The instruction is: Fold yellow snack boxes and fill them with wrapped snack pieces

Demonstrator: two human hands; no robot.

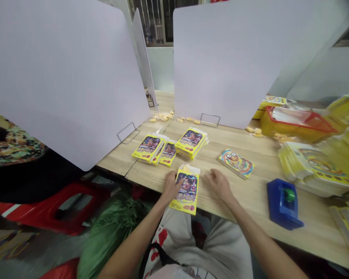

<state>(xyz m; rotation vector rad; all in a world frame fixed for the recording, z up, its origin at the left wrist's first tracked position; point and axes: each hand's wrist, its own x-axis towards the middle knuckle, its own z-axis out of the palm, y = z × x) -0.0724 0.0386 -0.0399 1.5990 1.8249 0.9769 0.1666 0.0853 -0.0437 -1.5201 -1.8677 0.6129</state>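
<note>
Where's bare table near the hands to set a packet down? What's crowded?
Bare wood on the table lies between the right hand and the blue block, below the printed card. A smaller strip sits left of the left hand, in front of the packet stacks. Crowded: the right end, with yellow packet piles and a red-rimmed basket.

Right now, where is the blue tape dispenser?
The blue tape dispenser sits at the right in the head view, on the wooden table, between the right hand and stacked yellow packets.
</note>
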